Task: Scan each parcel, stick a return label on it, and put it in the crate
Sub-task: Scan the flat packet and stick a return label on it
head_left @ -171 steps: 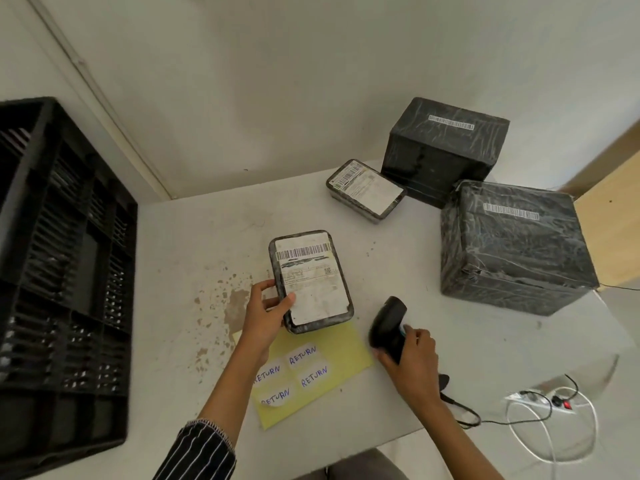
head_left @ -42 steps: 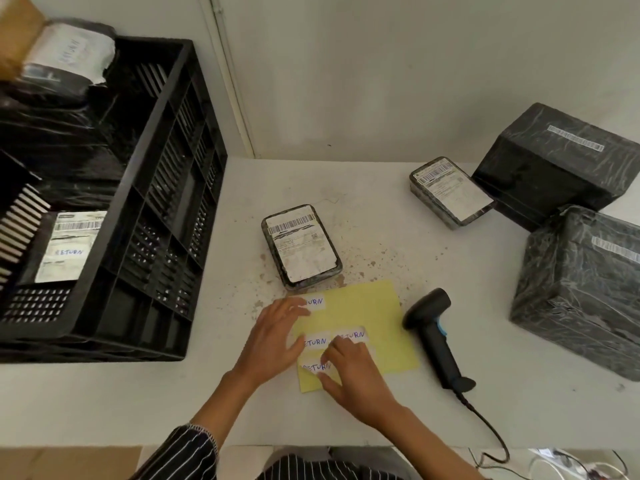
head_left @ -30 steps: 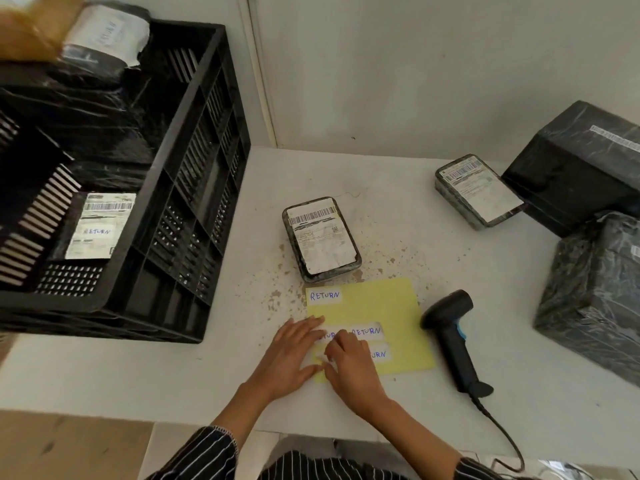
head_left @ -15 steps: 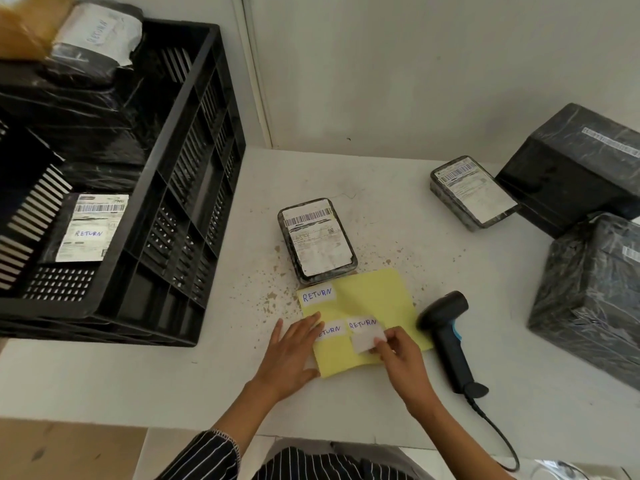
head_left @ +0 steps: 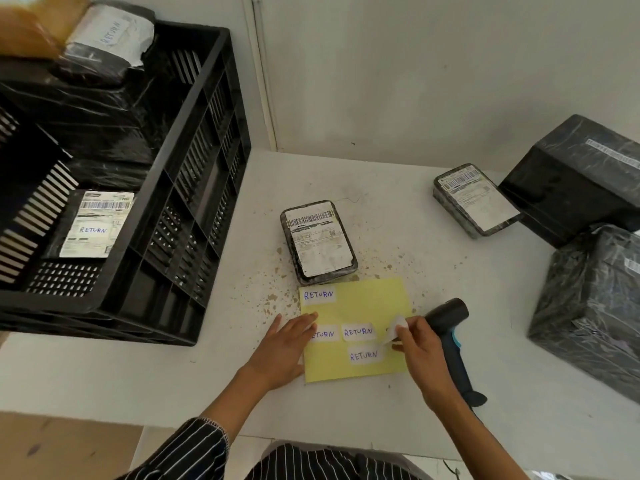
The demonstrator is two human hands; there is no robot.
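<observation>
A small black parcel [head_left: 319, 241] with a white barcode label lies on the white table [head_left: 398, 216], just behind a yellow sheet [head_left: 367, 299] that carries several RETURN stickers. My left hand [head_left: 282, 348] presses flat on the sheet's left edge. My right hand [head_left: 417, 346] pinches a peeled white sticker [head_left: 394, 329] above the sheet's right side. The black handheld scanner [head_left: 450, 337] lies on the table right behind that hand. The black crate [head_left: 194, 188] stands at the left with labelled parcels inside.
A second small parcel [head_left: 476, 199] lies at the back right. Two big black-wrapped boxes, one at the rear [head_left: 575, 174] and one nearer [head_left: 588, 306], stand along the right edge. The scanner's cable runs off the table's front edge. A wall closes the back.
My right hand has peeled one sticker off the yellow sheet and lifted it to the right. My left hand stayed pressed on the sheet. The scanner has lain on the table since I put it down.
</observation>
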